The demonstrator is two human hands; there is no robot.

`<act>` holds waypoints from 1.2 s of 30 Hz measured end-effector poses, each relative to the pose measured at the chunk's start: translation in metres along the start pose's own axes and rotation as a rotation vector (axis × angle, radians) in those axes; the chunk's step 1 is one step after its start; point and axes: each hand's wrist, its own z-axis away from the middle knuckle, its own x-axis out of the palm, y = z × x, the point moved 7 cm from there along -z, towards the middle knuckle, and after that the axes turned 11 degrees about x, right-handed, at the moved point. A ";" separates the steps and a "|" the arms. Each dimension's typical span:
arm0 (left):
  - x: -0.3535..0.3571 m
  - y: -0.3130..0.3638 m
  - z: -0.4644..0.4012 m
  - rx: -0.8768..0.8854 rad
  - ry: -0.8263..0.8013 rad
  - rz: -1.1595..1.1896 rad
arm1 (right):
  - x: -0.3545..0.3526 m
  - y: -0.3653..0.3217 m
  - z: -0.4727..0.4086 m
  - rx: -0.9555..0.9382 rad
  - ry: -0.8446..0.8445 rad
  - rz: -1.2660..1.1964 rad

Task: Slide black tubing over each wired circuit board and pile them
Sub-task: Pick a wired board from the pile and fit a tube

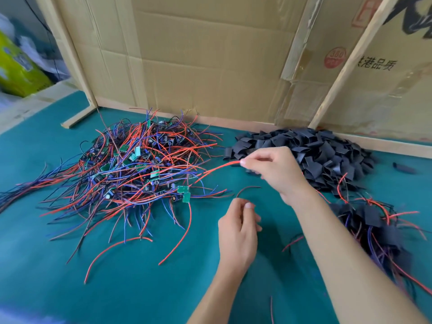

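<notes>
A tangled heap of green circuit boards with red, blue and black wires (140,160) lies at the left of the teal table. A mound of flat black tubing pieces (315,150) sits at the back right. Boards sleeved in black tubing (371,220) are piled at the right. My right hand (273,169) pinches the end of a red wire (217,170) that runs back into the heap. My left hand (238,228) hovers below it with fingers curled; a thin dark wire (247,189) arcs just above its fingertips, and contact is unclear.
Cardboard walls (210,54) with wooden battens close off the back. A stray black tubing piece (403,168) lies at the far right. Loose red wires (117,249) trail over the teal cloth (140,288) in front of the heap. A green box (16,66) stands at far left.
</notes>
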 end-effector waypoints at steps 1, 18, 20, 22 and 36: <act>-0.001 0.000 0.000 -0.004 0.016 0.009 | -0.010 -0.002 0.006 -0.011 0.023 -0.045; 0.011 0.007 0.000 0.080 -0.181 -0.010 | -0.083 -0.045 0.063 0.043 0.041 -1.054; 0.014 0.008 0.000 0.080 -0.250 0.000 | -0.074 -0.018 0.060 0.241 0.071 -1.182; 0.016 0.010 0.001 0.070 -0.289 0.016 | -0.065 0.004 0.057 0.366 0.057 -1.306; 0.007 -0.006 -0.003 -0.070 -0.075 0.181 | -0.050 0.057 0.072 0.319 -0.243 -0.736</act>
